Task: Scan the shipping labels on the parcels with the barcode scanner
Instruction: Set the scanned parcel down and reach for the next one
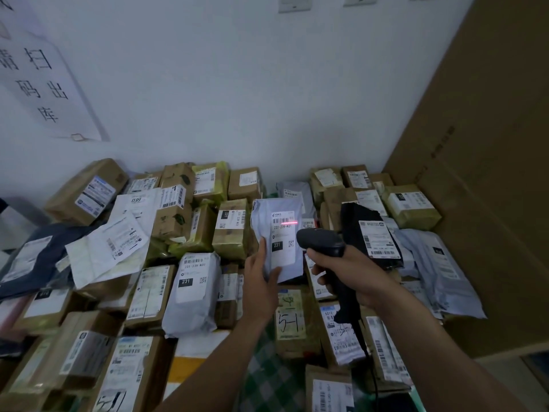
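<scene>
My left hand (263,278) holds a grey-white poly mailer (269,224) upright above the pile, thumb across its lower front and fingers behind it. Its white shipping label (283,233) reads 231-239-K01, and a red scan line crosses the barcode near the top. To the right, my right hand (346,273) grips the handle of a black barcode scanner (319,240). The scanner's head points at the label from close by, and its cable hangs down toward me.
Several labelled parcels cover the table: brown boxes, a second grey mailer (194,292) at centre left, a black bag (368,233) on the right. A tall cardboard box (481,173) stands at the right. A white wall with a paper sign (44,84) is behind.
</scene>
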{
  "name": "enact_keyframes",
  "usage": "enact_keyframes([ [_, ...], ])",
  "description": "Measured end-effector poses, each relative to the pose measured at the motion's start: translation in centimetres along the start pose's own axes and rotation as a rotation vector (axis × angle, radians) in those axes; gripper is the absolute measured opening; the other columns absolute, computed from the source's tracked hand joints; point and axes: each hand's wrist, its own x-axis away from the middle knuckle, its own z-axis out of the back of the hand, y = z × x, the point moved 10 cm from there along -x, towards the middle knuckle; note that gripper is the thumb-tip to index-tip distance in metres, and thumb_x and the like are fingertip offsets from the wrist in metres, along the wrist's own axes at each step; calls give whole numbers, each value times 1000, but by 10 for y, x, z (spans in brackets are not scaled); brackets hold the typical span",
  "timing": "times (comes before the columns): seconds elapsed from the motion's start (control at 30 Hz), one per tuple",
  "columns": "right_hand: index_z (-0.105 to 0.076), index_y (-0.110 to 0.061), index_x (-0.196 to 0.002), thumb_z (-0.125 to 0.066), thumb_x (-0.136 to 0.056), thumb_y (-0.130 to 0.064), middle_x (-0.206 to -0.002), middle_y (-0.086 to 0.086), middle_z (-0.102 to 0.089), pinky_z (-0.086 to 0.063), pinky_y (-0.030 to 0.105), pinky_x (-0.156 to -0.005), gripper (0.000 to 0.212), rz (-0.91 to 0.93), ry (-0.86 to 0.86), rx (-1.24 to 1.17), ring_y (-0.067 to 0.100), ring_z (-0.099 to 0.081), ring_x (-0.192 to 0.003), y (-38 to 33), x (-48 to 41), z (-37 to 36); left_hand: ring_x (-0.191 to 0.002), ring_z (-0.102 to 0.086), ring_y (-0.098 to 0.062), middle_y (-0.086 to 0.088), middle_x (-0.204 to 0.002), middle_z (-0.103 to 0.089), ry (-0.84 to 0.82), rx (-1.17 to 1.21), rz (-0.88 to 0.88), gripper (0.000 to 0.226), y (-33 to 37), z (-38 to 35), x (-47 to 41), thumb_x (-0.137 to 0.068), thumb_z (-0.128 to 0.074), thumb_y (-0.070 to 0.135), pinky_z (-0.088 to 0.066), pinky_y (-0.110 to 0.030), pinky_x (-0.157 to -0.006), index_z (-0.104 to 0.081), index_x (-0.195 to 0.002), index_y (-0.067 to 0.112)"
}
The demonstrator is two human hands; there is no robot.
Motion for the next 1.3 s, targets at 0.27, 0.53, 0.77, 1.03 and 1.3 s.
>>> enact_keyframes([
  [0.27,-68,-5,-119,-70,-98,-25,-73,4,-66,-47,26,-54,29,-10,10,-10,14,-60,-60,-3,-5,4,-127,-44,-13,-6,-146,-41,10,37,7,70,-6,-1,-2,-102,-61,29,-38,5,-86,-17,-154,40],
  [0.53,-68,-9,-118,-70,-97,-26,-76,4,-67,-46,27,-57,26,-29,0,-32,14,-61,-60,-2,-15,11,-129,-47,-14,0,-142,-42,7,40,28,71,-10,-4,-7,-102,-61,32,-45,-11,-95,-14,-154,45],
  [0.77,-73,-15,-112,-70,-97,-28,-90,1,-75,-49,29,-57,20,-13,48,-8,12,-64,-64,-4,-36,34,-133,-48,-5,7,-148,-47,-18,152,87,73,-13,-16,-38,-102,-63,35,-46,-21,-105,-23,-163,34],
  [1.03,-72,-18,-112,-71,-97,-24,-91,5,-76,-49,21,-51,16,-9,146,36,5,-66,-60,-19,-87,70,-133,-53,-20,1,-145,-55,-59,257,243,59,6,-53,-138,-103,-59,18,-53,-28,-98,-38,-158,22],
  [1.3,-73,-20,-111,-72,-96,-28,-98,6,-78,-51,24,-58,17,-109,159,84,11,-67,-72,-3,-143,78,-137,-50,-33,-8,-153,-49,-88,253,490,51,-41,-111,-231,-104,-54,14,-54,-52,-103,-44,-153,26],
])
